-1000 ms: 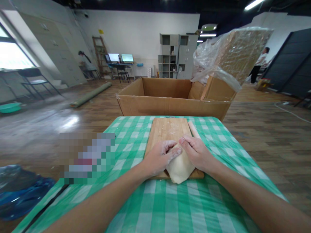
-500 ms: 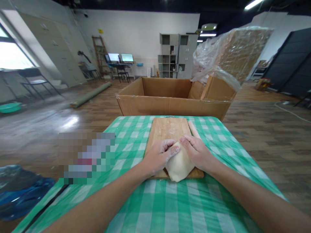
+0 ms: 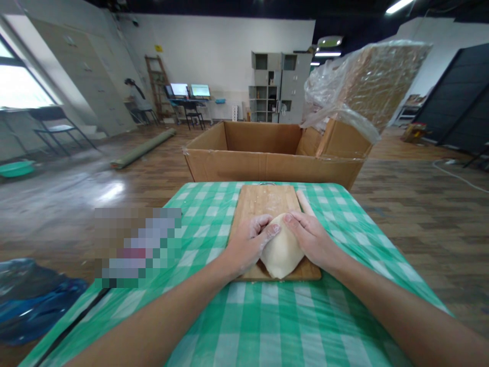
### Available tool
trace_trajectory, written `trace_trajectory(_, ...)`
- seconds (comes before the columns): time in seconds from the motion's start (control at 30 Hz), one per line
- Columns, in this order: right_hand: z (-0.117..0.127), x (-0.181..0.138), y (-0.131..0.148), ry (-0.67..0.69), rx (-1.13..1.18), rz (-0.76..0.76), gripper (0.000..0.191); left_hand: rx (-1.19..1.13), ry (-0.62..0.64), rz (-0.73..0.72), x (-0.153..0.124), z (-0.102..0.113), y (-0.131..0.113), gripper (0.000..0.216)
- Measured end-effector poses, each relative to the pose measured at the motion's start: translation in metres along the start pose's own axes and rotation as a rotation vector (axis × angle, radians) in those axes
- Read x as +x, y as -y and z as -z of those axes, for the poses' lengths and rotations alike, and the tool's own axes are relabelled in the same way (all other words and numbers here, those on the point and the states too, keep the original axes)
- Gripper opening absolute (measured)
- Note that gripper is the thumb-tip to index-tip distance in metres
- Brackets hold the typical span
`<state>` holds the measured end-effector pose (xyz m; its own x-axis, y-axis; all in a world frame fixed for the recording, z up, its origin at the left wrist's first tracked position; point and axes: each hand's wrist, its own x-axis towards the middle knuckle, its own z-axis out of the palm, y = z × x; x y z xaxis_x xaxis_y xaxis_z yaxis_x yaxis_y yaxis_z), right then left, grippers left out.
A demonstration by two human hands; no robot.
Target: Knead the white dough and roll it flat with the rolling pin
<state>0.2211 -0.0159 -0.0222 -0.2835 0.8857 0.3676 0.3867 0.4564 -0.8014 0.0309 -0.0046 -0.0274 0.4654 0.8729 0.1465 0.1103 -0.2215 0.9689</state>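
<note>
A pale lump of dough (image 3: 281,252) lies on a wooden cutting board (image 3: 263,201) on the green-and-white checked tablecloth (image 3: 267,326). My left hand (image 3: 247,243), dusted with flour, presses on the dough's left side with curled fingers. My right hand (image 3: 312,237) cups the dough's right side, fingers curved over its far edge. Both hands grip the dough between them. A wooden rolling pin (image 3: 304,202) lies along the board's right edge, just beyond my right hand.
An open cardboard box (image 3: 267,155) stands just past the table's far edge, with a plastic-wrapped flap (image 3: 367,86) raised at its right. A blue plastic bag (image 3: 26,300) sits at the lower left. A rolled mat (image 3: 143,149) lies on the wooden floor.
The dough has been pushed away from me, from overhanging the board's near edge to lying fully on the board. Both hands moved forward with it.
</note>
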Motion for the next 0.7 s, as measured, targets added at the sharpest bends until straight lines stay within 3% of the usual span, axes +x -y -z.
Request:
trace_trajectory(0.13,-0.0002,0.0006,0.001,0.045,0.031,-0.002,0.042,-0.066,-0.021,-0.003,0.0006,-0.0004,0.0002,0.037)
trace_trajectory(0.3,-0.0025,0.0001,-0.0014,-0.019,-0.012,-0.001,0.042,-0.111,-0.036,0.012,0.0001,-0.0017,0.0003,0.037)
trace_trajectory(0.5,-0.0049,-0.0053,0.0029,0.075,0.216,-0.243,0.04,-0.125,-0.083,0.004,0.0007,-0.0004,0.0001,0.04)
trace_trajectory(0.7,-0.0046,-0.0049,0.0038,-0.014,0.111,-0.16,0.043,-0.108,-0.097,-0.008,0.0004,-0.0008,-0.0024,0.04)
